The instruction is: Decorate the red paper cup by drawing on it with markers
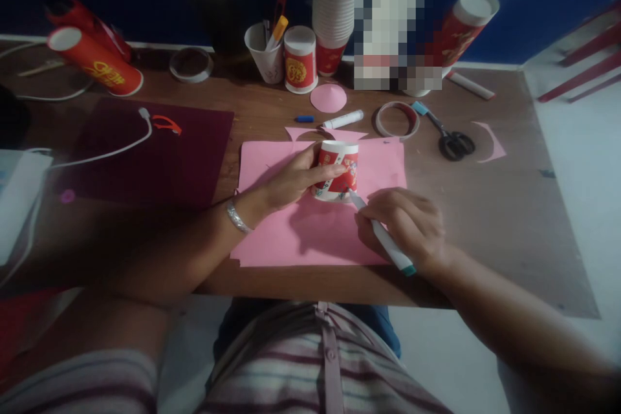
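Note:
My left hand (291, 178) is wrapped round a red and white paper cup (338, 165) that stands upside down on a pink paper sheet (301, 233). My right hand (402, 223) grips a white marker (388, 242) with a green end. The marker's tip touches the pink sheet at the cup's base, on its right side. A silver bracelet (237, 217) sits on my left wrist.
On the brown table (485, 207) lie black scissors (449, 139), a tape ring (398, 119), a white marker (344, 119), a pink paper cone (328, 98), a dark red sheet (155, 155) with a white cable, and several red cups at the back, one stack tall (332, 6).

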A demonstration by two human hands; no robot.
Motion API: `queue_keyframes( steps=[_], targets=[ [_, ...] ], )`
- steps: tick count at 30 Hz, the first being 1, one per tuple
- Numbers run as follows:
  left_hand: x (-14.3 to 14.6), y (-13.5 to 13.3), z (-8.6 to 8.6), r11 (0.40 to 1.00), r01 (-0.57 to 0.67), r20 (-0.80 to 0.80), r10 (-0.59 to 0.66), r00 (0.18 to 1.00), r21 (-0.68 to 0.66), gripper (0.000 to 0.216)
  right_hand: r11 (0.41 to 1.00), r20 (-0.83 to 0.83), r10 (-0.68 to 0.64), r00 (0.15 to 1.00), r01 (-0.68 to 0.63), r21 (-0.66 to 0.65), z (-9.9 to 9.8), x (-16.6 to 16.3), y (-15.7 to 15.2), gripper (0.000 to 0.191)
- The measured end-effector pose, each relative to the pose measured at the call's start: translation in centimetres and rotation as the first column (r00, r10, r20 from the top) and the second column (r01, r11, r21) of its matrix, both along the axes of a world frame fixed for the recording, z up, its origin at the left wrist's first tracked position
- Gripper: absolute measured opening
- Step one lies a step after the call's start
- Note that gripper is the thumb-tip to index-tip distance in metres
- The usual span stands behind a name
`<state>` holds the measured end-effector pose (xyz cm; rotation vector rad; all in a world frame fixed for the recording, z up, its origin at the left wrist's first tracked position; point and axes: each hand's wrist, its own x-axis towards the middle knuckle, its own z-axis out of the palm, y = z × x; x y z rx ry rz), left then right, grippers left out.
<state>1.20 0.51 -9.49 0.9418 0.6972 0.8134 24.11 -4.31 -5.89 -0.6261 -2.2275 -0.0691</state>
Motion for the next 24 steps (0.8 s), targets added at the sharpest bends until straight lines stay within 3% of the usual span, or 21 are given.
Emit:
queue_keyframes(
  steps=[24],
  targets=[
    [0.09, -0.01, 0.02, 1.000, -0.031, -0.043, 0.031, 0.999, 0.002, 0.041, 0.999, 0.009, 0.031, 0.999, -0.031, -0.017, 0.40, -0.28, -0.24, 0.024]
  ],
)
